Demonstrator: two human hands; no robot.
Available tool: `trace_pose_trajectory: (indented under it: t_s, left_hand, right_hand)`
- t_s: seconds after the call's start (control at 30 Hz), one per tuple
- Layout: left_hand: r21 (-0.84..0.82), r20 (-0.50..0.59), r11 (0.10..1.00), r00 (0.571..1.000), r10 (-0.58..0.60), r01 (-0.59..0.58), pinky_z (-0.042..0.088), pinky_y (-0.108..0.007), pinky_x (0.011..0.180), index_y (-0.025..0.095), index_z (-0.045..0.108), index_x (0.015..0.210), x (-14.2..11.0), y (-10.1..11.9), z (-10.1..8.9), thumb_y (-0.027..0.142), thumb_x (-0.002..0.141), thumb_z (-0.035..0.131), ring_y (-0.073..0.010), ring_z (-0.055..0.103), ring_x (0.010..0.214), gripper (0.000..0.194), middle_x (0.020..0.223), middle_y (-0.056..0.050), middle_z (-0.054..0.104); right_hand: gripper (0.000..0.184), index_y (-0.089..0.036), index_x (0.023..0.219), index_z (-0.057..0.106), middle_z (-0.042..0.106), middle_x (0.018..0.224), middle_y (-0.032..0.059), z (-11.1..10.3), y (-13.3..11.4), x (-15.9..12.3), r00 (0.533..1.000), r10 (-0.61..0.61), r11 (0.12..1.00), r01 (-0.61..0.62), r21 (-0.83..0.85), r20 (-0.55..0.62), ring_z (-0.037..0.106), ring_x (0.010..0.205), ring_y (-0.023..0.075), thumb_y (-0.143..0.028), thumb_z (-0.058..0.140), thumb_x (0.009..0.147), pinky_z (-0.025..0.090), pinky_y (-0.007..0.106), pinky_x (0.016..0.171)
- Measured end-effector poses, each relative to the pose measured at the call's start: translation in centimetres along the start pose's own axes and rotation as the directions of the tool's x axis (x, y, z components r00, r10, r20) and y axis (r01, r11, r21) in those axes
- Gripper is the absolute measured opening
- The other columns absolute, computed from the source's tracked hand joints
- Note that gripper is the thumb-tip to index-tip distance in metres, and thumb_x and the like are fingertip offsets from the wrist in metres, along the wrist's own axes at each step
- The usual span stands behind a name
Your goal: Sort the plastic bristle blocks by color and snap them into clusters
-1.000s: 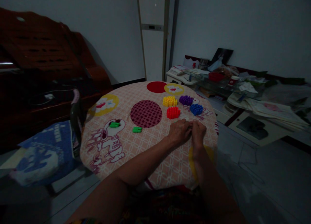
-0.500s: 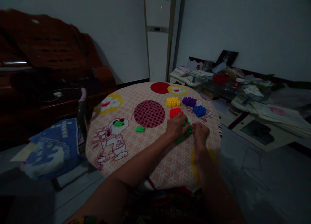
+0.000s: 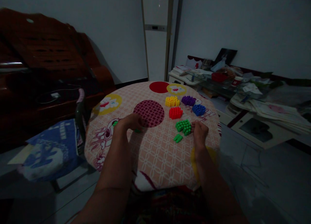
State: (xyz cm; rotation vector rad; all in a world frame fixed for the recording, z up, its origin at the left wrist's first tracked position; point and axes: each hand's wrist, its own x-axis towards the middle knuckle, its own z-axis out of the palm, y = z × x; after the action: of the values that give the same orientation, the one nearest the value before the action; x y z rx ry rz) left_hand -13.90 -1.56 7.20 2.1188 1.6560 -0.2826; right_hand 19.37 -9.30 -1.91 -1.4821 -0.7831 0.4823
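Left fingers (image 3: 136, 119) at a green piece (image 3: 137, 131), right fingers (image 3: 195, 124) just beside green cluster (image 3: 184, 126), grips unclear

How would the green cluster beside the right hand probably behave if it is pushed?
The green cluster looks like shiny plastic, so it is probably light and stiff. Its low, wide shape suggests it would slide rather than roll. Its bumpy top suggests many small parts, which might scatter if not joined.
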Motion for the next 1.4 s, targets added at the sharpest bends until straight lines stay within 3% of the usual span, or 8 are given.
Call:
trace_pose_trajectory:
  t_s: [0.37,0.67,0.87,1.0,1.07,1.17,1.23,1.4]
  left_hand:
    - [0.166,-0.006,0.985,0.998,0.055,-0.053,0.041,-0.022,0.063,0.018,0.074,0.099,1.0,1.1,0.4,0.031,0.063,0.078,-0.018,0.066,0.082,0.039,0.097,-0.006,0.076]
    - [0.073,-0.051,0.983,0.984,0.172,-0.168,0.04,-0.021,0.064,0.019,0.076,0.086,1.4,2.2,0.6,0.028,0.074,0.067,-0.016,0.065,0.079,0.017,0.084,-0.001,0.075]
    - [0.011,-0.199,0.916,0.897,0.395,-0.401,0.042,-0.022,0.068,0.018,0.073,0.093,1.2,7.1,1.5,0.024,0.075,0.066,-0.0157,0.066,0.081,0.02,0.09,-0.002,0.075]
    - [0.093,-0.137,0.828,0.817,0.561,-0.553,0.044,-0.024,0.07,0.02,0.071,0.098,-0.8,11.6,2.6,0.036,0.075,0.074,-0.0182,0.068,0.084,0.029,0.094,-0.004,0.075]
    - [0.185,-0.115,0.825,0.822,0.558,-0.534,0.046,-0.026,0.072,0.02,0.072,0.098,-1.7,13.6,3.7,0.048,0.073,0.075,-0.0228,0.069,0.089,0.038,0.096,-0.007,0.075]
    - [0.305,-0.088,0.846,0.871,0.483,-0.438,0.05,-0.032,0.074,0.018,0.072,0.099,-2.3,15.6,5.4,0.06,0.071,0.073,-0.0297,0.07,0.095,0.05,0.099,-0.014,0.074]
    - [0.336,-0.089,0.855,0.89,0.447,-0.396,0.051,-0.033,0.076,0.017,0.072,0.102,-2.3,16.2,6.2,0.054,0.073,0.071,-0.0312,0.07,0.096,0.047,0.101,-0.016,0.074]
    - [0.303,-0.113,0.85,0.869,0.481,-0.431,0.052,-0.033,0.074,0.015,0.073,0.101,-2.3,16.3,5.8,0.041,0.076,0.065,-0.0314,0.071,0.094,0.036,0.098,-0.016,0.074]
  right_hand:
    - [0.04,-0.016,0.074,0.069,0.07,0.067,0.0069,0.1,0.6,0.4,1.0,-0.002,0.999,0.002,-0.041,0.002,0.062,0.056,0.0191,-0.05,0.049,0.082,0.048,0.029,0.049]
    - [0.042,-0.016,0.074,0.069,0.07,0.067,0.0069,0.2,1.0,0.6,1.0,0.019,1.0,-0.019,-0.024,0.02,0.062,0.055,0.0184,-0.052,0.049,0.082,0.049,0.028,0.05]
    - [0.043,-0.015,0.074,0.069,0.07,0.067,0.0063,0.1,0.8,0.6,1.0,0.003,0.999,-0.003,-0.036,0.011,0.062,0.056,0.0184,-0.052,0.05,0.082,0.049,0.028,0.049]
    - [0.04,-0.016,0.073,0.069,0.07,0.066,0.006,0.1,0.4,0.3,1.0,0.025,0.999,-0.025,-0.022,0.006,0.062,0.055,0.0183,-0.05,0.05,0.081,0.048,0.028,0.048]
    - [0.038,-0.016,0.073,0.069,0.07,0.065,0.0062,0.2,0.2,0.3,1.0,0.031,1.0,-0.031,-0.006,0.006,0.062,0.055,0.0186,-0.049,0.051,0.08,0.049,0.028,0.048]
    - [0.037,-0.016,0.072,0.069,0.069,0.064,0.0056,0.2,0.1,0.3,0.999,0.039,0.999,-0.039,0.008,0.006,0.063,0.055,0.0192,-0.048,0.052,0.078,0.05,0.029,0.048]
    - [0.036,-0.016,0.072,0.069,0.069,0.063,0.0051,0.2,0.2,0.4,0.999,0.043,0.999,-0.043,0.009,0.004,0.062,0.055,0.0191,-0.048,0.052,0.078,0.05,0.029,0.048]
    - [0.038,-0.016,0.072,0.068,0.069,0.064,0.0048,0.2,0.6,0.5,0.999,0.029,1.0,-0.029,0.007,0.017,0.062,0.055,0.0181,-0.049,0.051,0.079,0.049,0.028,0.049]
